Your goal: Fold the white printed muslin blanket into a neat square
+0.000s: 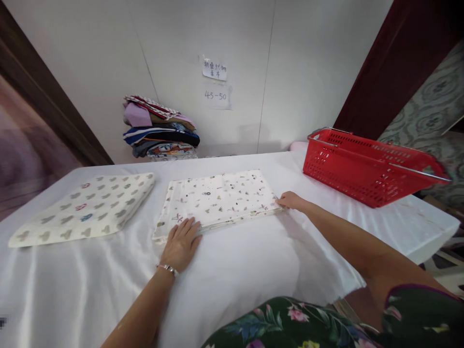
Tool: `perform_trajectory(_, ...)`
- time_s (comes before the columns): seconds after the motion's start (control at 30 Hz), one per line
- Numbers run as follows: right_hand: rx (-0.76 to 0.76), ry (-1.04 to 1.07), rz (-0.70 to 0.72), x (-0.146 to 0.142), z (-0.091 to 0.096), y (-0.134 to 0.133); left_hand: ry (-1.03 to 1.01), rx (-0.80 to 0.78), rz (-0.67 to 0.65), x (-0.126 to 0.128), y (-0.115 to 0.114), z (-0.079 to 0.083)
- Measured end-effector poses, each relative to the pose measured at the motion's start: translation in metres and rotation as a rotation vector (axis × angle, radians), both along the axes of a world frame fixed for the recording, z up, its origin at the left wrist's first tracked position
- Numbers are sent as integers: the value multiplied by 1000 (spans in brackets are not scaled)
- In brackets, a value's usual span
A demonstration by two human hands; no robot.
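Observation:
A folded white cloth with small prints (pixel 221 198) lies flat in the middle of the white-covered table (pixel 253 261). My left hand (pixel 180 243) rests flat on its near left corner, fingers stretched out and together; a bracelet is on that wrist. My right hand (pixel 290 200) touches the cloth's near right corner, with its fingers curled at the edge. Whether they pinch the fabric I cannot make out. To the left lies a second folded cloth with heart prints (pixel 85 208), untouched.
A red plastic basket (pixel 366 166) stands at the table's right end, overhanging the edge. A stack of folded clothes (pixel 159 128) sits against the back wall, under two paper notes (pixel 215 82). A dark door frame rises on the right.

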State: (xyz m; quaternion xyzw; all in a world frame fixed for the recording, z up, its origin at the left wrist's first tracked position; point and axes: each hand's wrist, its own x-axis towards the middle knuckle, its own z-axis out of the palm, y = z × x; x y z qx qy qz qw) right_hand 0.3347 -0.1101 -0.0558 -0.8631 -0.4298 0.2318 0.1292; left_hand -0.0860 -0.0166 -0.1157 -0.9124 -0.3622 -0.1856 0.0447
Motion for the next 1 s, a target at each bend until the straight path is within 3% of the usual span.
perform_trajectory(0.23, -59, 107, -7, -5, 2, 4, -25, -10, -14, 1, 0, 1)
perform_trajectory(0.63, 10, 328, -81, -3, -2, 8, -17, -9, -14, 0, 0, 2)
perform_trajectory(0.77, 93, 365, -104, 5, -4, 2, -35, 7, -19, 0, -1, 3)
perform_trajectory(1.0, 59, 381, -133, 8, -14, -12, -41, -7, 35, 0, 2, 1)
